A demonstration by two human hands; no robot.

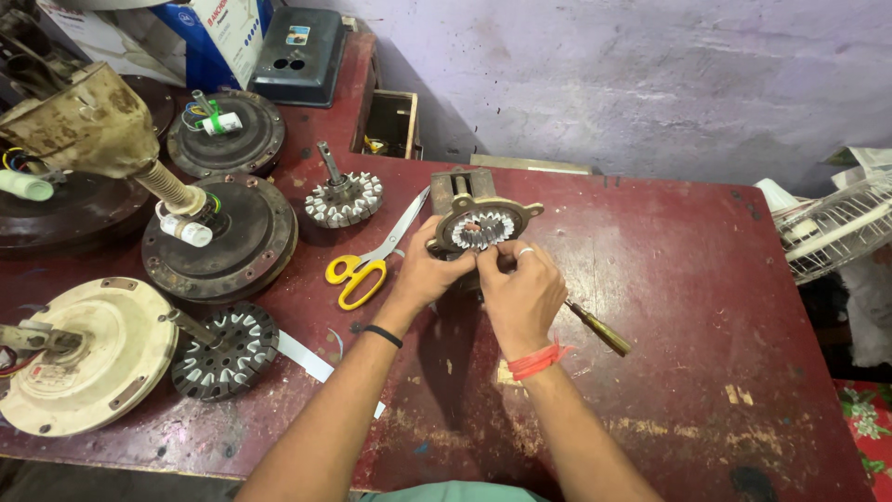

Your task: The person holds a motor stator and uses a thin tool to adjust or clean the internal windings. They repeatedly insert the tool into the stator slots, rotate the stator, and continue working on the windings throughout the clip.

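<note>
Just above the middle of the frame, both hands meet on a small round motor stator, a toothed core with pale slot liners set in a brownish metal ring with ears at its sides. It stands tilted up, its open face turned toward the camera, so its axis runs from the wall toward the person rather than along the desk.

The left hand comes in from the lower left and its grip is closed on the ring's left and lower rim, the thumb lying along the edge. The right hand comes from directly below; its fingers curl over the ring's lower right edge and reach toward the teeth, a pale band on one finger. Whether the fingertips pinch anything small there is too fine to tell. Both hands touch the part, so the stator lies above and just beyond each grip, toward the top of the picture.

A wooden-handled tool lies on the desk just beside the right wrist, its long axis slanting down to the lower right, its tip hidden under the hand. The yellow-handled scissors lie just left of the left hand, blades pointing up toward the stator. Behind the stator sits a small metal block, touching or nearly so.
</note>
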